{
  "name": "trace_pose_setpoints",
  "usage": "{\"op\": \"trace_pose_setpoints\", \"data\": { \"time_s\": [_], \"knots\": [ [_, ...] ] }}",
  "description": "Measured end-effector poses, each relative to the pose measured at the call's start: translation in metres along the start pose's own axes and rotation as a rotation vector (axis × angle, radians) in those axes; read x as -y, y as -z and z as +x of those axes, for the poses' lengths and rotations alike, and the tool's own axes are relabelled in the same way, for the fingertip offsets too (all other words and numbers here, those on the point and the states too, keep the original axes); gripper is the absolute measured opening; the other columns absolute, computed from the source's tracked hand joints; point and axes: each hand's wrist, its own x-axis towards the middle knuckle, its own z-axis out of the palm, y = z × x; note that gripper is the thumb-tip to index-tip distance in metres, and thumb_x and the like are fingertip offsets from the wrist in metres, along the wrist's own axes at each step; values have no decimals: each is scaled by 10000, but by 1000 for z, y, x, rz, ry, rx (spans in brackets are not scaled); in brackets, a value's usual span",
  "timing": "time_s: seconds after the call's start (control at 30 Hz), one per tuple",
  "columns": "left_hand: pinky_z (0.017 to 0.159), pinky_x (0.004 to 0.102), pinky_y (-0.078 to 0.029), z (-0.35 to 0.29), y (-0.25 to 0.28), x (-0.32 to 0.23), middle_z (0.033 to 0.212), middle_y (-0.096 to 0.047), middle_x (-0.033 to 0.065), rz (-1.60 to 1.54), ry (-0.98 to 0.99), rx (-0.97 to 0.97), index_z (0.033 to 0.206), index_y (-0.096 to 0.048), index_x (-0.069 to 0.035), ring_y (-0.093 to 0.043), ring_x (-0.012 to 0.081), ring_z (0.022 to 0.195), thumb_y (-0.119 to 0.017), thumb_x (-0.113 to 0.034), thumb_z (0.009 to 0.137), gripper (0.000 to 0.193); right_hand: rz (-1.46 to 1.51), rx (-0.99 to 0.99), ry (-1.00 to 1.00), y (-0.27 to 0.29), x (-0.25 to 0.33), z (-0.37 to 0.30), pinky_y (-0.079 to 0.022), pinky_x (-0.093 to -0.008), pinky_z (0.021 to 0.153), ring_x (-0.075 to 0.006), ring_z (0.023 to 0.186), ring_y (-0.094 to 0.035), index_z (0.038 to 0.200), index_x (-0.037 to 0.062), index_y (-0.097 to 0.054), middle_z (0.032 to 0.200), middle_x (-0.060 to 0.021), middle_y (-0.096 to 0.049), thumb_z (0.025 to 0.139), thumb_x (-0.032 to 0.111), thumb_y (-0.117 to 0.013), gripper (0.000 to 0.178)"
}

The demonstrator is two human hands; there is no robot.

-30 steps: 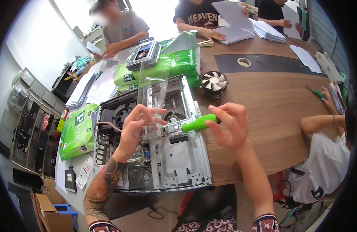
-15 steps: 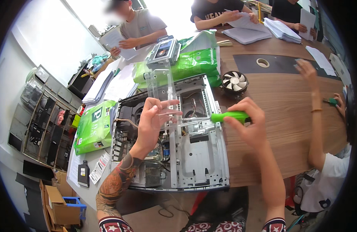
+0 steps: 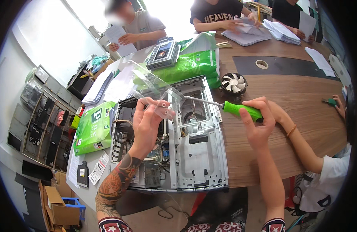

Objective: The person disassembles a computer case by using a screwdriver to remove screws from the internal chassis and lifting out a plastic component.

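Hands over open grey metal computer case (image 3: 198,162): left hand (image 3: 147,123) pinches clear plastic piece (image 3: 157,91); right hand (image 3: 257,123) grips green-handled screwdriver (image 3: 240,110).

Shared office worktable (image 3: 302,92) — paper stacks (image 3: 281,31), shelving (image 3: 39,120)

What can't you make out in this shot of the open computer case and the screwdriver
Head view only:
- Screwdriver tip: hidden behind the clear plastic piece held by the left hand.
- Handle end: covered by the right hand.
- Computer case interior under the left hand: hidden.

Bare-metal case (image 3: 198,162), wood-grain table (image 3: 298,96) (perhaps laminate)
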Motion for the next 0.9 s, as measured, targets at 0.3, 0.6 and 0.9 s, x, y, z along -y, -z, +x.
{"op": "trace_pose_setpoints", "data": {
  "time_s": [0.3, 0.6, 0.9],
  "knots": [
    [794, 371, -583, -1, -4, -2, 1007, -677, 193, 349, -149, -22, 1145, -415, -47, -720, 277, 910, -469, -68, 1039, 121, 54, 39, 22, -6, 2, -5, -459, -268, 635, -158, 750, -593, 974, 21, -691, 869, -67, -614, 827, 75, -811, 197],
    [800, 321, -543, -1, -6, 0, 994, -689, 155, 393, -228, 38, 1157, -391, -70, -697, 214, 957, -479, -29, 1037, 154, 33, 14, 71, -7, 2, -3, -471, -256, 605, -144, 750, -599, 1008, 15, -689, 899, -65, -599, 831, 58, -802, 214],
    [805, 287, -528, -3, -12, 1, 995, -689, 147, 449, -263, 49, 1164, -384, -65, -680, 177, 966, -479, -32, 1041, 159, 29, 42, 74, -3, 1, -2, -477, -262, 606, -150, 747, -597, 1002, 21, -688, 898, -66, -594, 821, 71, -818, 228]
  ]
}}
